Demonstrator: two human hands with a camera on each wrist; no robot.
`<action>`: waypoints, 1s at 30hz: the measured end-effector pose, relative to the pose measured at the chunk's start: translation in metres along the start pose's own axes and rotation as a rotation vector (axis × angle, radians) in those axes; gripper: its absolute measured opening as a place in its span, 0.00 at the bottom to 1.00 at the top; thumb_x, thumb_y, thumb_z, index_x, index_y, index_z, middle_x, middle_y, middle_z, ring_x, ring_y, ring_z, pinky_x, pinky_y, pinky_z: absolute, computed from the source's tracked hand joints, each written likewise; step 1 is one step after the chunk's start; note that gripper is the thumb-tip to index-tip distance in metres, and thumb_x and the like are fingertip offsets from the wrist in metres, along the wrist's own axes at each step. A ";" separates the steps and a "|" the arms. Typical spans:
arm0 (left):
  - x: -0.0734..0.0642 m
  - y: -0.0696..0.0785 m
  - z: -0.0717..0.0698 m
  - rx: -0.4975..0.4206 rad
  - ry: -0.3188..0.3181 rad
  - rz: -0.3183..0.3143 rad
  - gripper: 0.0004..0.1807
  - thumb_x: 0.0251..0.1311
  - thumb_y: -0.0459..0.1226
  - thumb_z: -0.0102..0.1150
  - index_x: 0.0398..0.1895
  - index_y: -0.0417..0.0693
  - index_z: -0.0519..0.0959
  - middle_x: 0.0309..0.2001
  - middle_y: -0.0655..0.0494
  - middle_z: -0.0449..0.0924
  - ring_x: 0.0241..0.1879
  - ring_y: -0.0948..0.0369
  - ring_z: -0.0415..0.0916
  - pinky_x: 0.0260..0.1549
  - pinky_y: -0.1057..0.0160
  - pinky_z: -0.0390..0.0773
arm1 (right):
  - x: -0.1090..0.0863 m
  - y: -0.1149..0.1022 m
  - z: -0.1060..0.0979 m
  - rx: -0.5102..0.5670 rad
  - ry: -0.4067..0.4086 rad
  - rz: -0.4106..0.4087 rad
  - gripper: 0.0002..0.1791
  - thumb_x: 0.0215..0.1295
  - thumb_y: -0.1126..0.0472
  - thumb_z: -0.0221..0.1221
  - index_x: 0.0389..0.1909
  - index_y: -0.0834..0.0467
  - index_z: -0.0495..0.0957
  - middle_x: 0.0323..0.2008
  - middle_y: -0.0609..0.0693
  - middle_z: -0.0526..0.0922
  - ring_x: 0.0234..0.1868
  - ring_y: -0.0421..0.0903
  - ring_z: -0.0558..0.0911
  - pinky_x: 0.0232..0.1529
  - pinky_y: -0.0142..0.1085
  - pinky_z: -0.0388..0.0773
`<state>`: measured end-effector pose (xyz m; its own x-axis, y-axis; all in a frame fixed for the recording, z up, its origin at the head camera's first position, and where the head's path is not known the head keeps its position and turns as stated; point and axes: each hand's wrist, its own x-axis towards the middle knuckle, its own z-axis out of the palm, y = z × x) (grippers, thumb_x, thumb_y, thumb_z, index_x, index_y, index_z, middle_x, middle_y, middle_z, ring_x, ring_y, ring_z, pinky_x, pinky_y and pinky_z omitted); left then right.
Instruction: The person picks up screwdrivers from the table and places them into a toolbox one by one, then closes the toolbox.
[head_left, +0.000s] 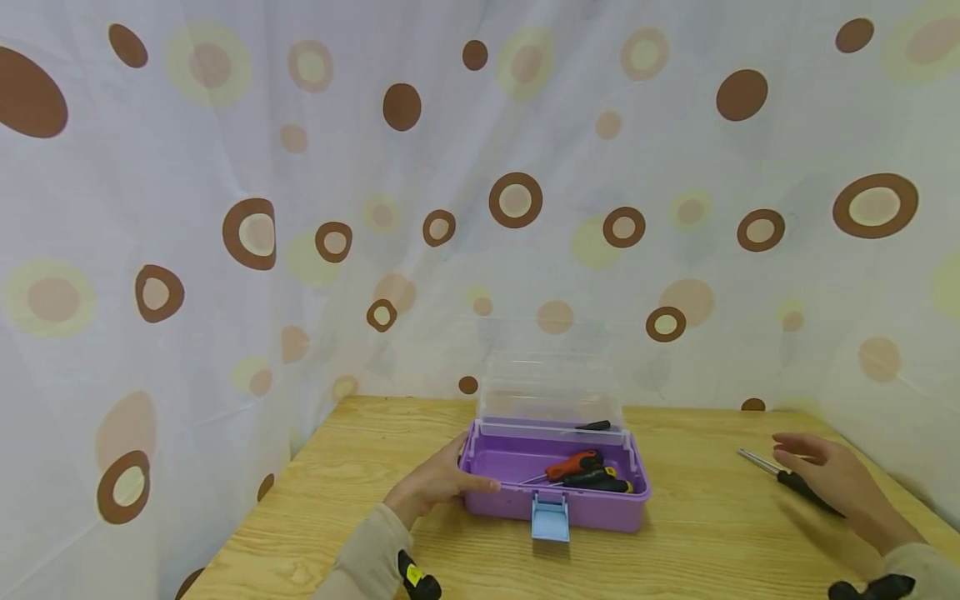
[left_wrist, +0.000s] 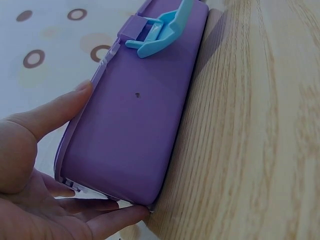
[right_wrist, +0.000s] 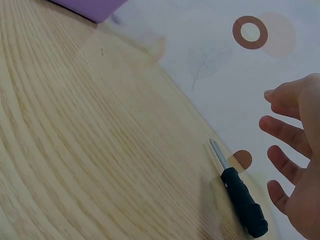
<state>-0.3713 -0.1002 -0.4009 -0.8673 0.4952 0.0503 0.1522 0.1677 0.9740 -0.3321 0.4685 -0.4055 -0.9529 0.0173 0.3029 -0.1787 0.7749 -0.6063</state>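
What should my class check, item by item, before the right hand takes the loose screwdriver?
1. Lid raised: ok; the clear lid stands open.
2. Latch released: ok; the light-blue latch is swung out at the front.
3. Toolbox steadied: ok; the left hand grips one end of the purple toolbox.
4. Loose screwdriver held: not ok; the right hand is near the black-handled screwdriver without gripping it.
5. Rear black handle inside the toolbox: cannot tell.
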 end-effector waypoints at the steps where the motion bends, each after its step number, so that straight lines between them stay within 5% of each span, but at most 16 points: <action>1: 0.000 0.000 0.000 -0.002 -0.001 0.001 0.62 0.54 0.34 0.78 0.85 0.49 0.45 0.71 0.34 0.64 0.65 0.39 0.68 0.60 0.34 0.71 | 0.000 0.001 -0.001 -0.001 -0.003 0.002 0.34 0.80 0.45 0.53 0.68 0.73 0.69 0.56 0.63 0.83 0.46 0.40 0.81 0.48 0.63 0.76; 4: 0.001 0.000 0.000 -0.007 -0.004 0.006 0.61 0.54 0.34 0.78 0.84 0.49 0.45 0.71 0.34 0.64 0.65 0.39 0.68 0.61 0.34 0.70 | -0.002 0.005 -0.002 -0.029 0.006 0.009 0.34 0.80 0.46 0.53 0.67 0.73 0.69 0.57 0.69 0.80 0.50 0.61 0.82 0.46 0.62 0.76; 7: 0.001 0.000 0.000 -0.005 -0.003 0.011 0.61 0.54 0.34 0.78 0.84 0.49 0.45 0.71 0.35 0.64 0.66 0.38 0.67 0.62 0.34 0.69 | -0.006 0.010 -0.001 -0.039 0.005 0.010 0.33 0.81 0.48 0.53 0.66 0.75 0.68 0.57 0.73 0.78 0.53 0.72 0.79 0.45 0.63 0.77; 17: -0.001 0.002 0.001 0.009 0.009 -0.005 0.62 0.53 0.35 0.78 0.84 0.49 0.45 0.72 0.35 0.64 0.66 0.39 0.67 0.61 0.34 0.69 | -0.016 0.036 -0.001 -0.093 0.015 0.079 0.33 0.81 0.47 0.52 0.65 0.76 0.68 0.54 0.76 0.79 0.52 0.77 0.75 0.40 0.59 0.79; 24: 0.000 0.001 0.001 0.000 -0.002 -0.001 0.62 0.53 0.35 0.78 0.85 0.50 0.46 0.71 0.35 0.64 0.66 0.39 0.67 0.61 0.34 0.70 | -0.021 0.048 -0.004 -0.130 -0.023 0.113 0.34 0.81 0.47 0.51 0.64 0.76 0.68 0.53 0.76 0.79 0.54 0.81 0.71 0.45 0.66 0.72; 30: 0.000 0.000 0.001 0.006 -0.002 0.016 0.60 0.54 0.34 0.78 0.84 0.47 0.47 0.71 0.35 0.65 0.66 0.39 0.68 0.62 0.36 0.70 | -0.022 0.052 -0.003 -0.190 -0.045 0.111 0.32 0.80 0.47 0.53 0.61 0.76 0.70 0.49 0.74 0.81 0.49 0.78 0.75 0.41 0.64 0.73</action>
<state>-0.3711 -0.0993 -0.4010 -0.8638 0.4995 0.0657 0.1692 0.1648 0.9717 -0.3201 0.5106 -0.4415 -0.9749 0.0840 0.2061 -0.0268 0.8749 -0.4835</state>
